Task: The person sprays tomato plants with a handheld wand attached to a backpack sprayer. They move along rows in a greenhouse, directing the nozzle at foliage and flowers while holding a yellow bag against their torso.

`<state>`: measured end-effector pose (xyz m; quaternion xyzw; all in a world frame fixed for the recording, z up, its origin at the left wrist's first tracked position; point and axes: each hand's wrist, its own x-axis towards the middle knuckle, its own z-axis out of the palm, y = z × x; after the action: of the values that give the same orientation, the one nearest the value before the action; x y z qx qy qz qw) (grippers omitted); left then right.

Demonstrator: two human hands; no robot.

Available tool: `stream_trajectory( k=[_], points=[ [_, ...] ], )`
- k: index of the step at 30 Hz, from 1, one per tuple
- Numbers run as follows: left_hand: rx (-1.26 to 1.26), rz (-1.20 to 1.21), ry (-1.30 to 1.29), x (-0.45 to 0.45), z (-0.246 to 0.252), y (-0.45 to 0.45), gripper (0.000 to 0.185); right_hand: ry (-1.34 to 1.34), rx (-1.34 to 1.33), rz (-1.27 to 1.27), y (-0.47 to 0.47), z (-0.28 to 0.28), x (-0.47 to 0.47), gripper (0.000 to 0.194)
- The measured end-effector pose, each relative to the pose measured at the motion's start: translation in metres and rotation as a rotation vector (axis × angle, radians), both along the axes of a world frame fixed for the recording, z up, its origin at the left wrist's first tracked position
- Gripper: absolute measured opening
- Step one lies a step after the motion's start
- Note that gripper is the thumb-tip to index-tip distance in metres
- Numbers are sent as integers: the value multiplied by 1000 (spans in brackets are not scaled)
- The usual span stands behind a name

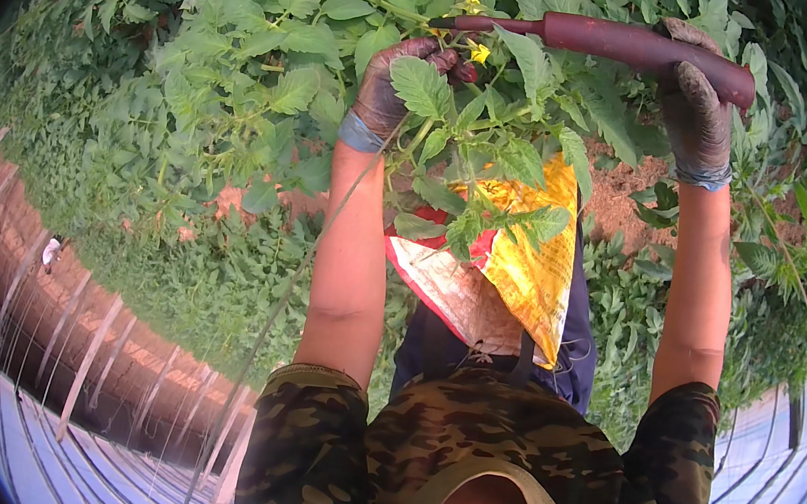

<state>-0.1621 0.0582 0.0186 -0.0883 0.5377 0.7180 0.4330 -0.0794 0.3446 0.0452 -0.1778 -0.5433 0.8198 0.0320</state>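
My right hand [696, 114], in a stained glove, grips a dark red squeeze bottle [625, 49] near its wide end. The bottle lies nearly level, and its thin nozzle [495, 25] points left, with a black tip beside yellow tomato flowers [479, 53]. Just below that tip is my left hand [394, 81], also gloved, its stained fingers curled close to the blossoms. A tomato leaf [421, 88] covers part of these fingers, so I cannot tell whether they pinch a stem. Leafy tomato shoots [492, 142] spread between my two wrists.
A yellow, red and white printed sack [534, 268] hangs at my waist like an apron. Dense tomato plants [243, 81] surround me, with bare soil [626, 192] showing between them. A thin cord [295, 276] passes in front of my left forearm. Greenhouse poles [91, 365] line the lower left.
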Motion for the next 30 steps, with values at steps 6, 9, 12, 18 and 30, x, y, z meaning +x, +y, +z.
stream_trajectory(
  k=[6,9,12,18,30],
  points=[
    [-15,32,33,3,0,-5,14,-28,-135,-152,8,1,4,45],
    [-34,67,44,6,-1,-7,15,-26,-130,-128,8,0,4,44],
    [-57,70,108,7,-4,-9,15,-52,-83,-33,7,-2,2,47],
    [-2,158,214,11,-10,-15,26,-25,-190,-165,2,-6,2,43],
    [20,305,284,16,-21,-21,35,-96,-118,-99,-1,-9,7,47]
  ],
)
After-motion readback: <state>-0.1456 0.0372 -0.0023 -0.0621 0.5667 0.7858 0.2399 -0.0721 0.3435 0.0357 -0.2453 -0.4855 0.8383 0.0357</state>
